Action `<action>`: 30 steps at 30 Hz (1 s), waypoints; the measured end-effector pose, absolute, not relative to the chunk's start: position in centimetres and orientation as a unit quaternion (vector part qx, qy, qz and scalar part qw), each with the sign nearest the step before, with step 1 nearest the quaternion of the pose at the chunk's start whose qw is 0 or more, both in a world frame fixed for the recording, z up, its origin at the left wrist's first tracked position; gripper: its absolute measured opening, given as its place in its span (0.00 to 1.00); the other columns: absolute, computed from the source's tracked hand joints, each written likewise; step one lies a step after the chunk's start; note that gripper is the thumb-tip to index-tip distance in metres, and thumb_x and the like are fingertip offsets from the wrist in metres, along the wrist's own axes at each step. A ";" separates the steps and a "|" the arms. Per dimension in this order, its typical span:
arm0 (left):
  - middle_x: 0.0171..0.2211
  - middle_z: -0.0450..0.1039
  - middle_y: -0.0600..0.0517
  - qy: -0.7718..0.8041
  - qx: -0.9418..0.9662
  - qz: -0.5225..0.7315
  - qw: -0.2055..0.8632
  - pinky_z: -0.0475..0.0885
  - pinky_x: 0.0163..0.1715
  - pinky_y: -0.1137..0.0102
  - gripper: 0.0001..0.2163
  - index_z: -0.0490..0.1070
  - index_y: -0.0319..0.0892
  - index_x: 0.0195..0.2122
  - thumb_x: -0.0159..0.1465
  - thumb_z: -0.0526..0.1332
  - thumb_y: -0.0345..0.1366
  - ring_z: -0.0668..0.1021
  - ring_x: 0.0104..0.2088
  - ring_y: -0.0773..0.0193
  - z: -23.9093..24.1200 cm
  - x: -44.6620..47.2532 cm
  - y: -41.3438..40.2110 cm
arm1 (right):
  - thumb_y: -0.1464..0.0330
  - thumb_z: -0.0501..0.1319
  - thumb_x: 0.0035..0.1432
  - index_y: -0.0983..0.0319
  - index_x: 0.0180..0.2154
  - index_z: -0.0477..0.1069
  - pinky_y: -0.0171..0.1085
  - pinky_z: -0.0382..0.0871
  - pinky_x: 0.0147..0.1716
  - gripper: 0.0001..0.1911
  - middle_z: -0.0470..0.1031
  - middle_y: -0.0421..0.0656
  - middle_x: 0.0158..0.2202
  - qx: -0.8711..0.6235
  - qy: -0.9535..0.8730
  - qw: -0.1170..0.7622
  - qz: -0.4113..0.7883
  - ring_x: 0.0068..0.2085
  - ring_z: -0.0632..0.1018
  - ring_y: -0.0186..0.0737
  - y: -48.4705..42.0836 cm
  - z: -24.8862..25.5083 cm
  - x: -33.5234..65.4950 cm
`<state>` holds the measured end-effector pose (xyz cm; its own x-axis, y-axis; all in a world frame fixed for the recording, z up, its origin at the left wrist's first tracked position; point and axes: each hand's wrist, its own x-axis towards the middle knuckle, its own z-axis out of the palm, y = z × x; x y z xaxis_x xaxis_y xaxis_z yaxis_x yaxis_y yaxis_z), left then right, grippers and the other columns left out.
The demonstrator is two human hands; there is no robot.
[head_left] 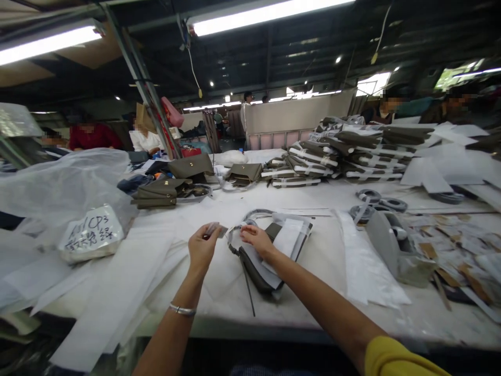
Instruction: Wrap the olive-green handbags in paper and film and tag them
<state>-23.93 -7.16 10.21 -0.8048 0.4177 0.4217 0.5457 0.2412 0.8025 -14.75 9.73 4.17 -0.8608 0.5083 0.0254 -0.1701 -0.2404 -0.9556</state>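
Handbag [254, 272], flat olive leather-like, is looking light, supple, best held by body; left hand [203, 244] is pinching small greyish piece [214, 228]; right hand's [256, 240] grip unclear.

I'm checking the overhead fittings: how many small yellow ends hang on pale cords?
2: a small yellow cord end left of centre; another yellow cord end higher, right of centre. More may be hidden in the dim background.

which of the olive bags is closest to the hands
The bag right by the right hand, with a white sheet lying on it; the other olive bags all sit farther back.
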 end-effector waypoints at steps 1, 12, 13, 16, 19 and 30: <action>0.44 0.78 0.45 -0.783 -0.314 -0.533 0.069 0.73 0.46 0.64 0.21 0.74 0.37 0.49 0.64 0.58 0.49 0.78 0.41 0.57 10.9 -23.2 -7.2 | 0.57 0.70 0.48 0.61 0.40 0.73 0.43 0.72 0.47 0.20 0.76 0.45 0.42 -0.144 -0.585 0.226 0.765 0.45 0.78 0.44 9.7 4.0 -14.8; 0.34 0.79 0.49 -0.716 -0.499 -0.474 -0.113 0.73 0.48 0.63 0.07 0.80 0.48 0.35 0.60 0.65 0.42 0.78 0.40 0.57 7.6 -12.7 -9.5 | 0.61 0.61 0.58 0.61 0.39 0.76 0.44 0.71 0.50 0.12 0.79 0.45 0.41 -0.099 -0.729 0.321 0.597 0.44 0.77 0.45 10.2 7.2 -8.9; 0.36 0.79 0.48 -0.721 -0.472 -0.492 -0.120 0.73 0.49 0.63 0.10 0.80 0.47 0.38 0.62 0.63 0.45 0.78 0.41 0.57 7.2 -13.0 -10.0 | 0.61 0.61 0.58 0.61 0.40 0.77 0.45 0.69 0.53 0.12 0.79 0.45 0.42 -0.105 -0.738 0.335 0.576 0.46 0.77 0.45 10.6 7.4 -7.1; 0.37 0.78 0.45 -0.737 -0.351 -0.561 -0.137 0.76 0.46 0.61 0.23 0.76 0.41 0.43 0.67 0.52 0.55 0.80 0.40 0.57 5.7 -14.4 -11.3 | 0.58 0.59 0.61 0.60 0.43 0.75 0.50 0.61 0.60 0.15 0.76 0.49 0.48 -0.165 -0.741 0.392 0.520 0.53 0.73 0.50 12.2 6.7 -1.1; 0.37 0.77 0.40 -0.740 -0.232 -0.605 -0.179 0.80 0.37 0.59 0.30 0.73 0.35 0.43 0.63 0.53 0.62 0.81 0.36 0.53 3.8 -15.2 -11.3 | 0.54 0.57 0.61 0.63 0.51 0.71 0.54 0.59 0.61 0.24 0.71 0.54 0.55 -0.274 -0.711 0.441 0.474 0.58 0.69 0.54 13.3 4.3 3.5; 0.63 0.63 0.43 -0.737 -0.162 -0.616 -0.228 0.76 0.51 0.60 0.52 0.30 0.54 0.70 0.55 0.68 0.53 0.76 0.54 0.48 1.9 -13.6 -5.2 | 0.42 0.62 0.53 0.57 0.71 0.30 0.49 0.65 0.60 0.59 0.60 0.50 0.66 -0.358 -0.489 0.275 0.746 0.64 0.66 0.46 12.4 3.1 3.0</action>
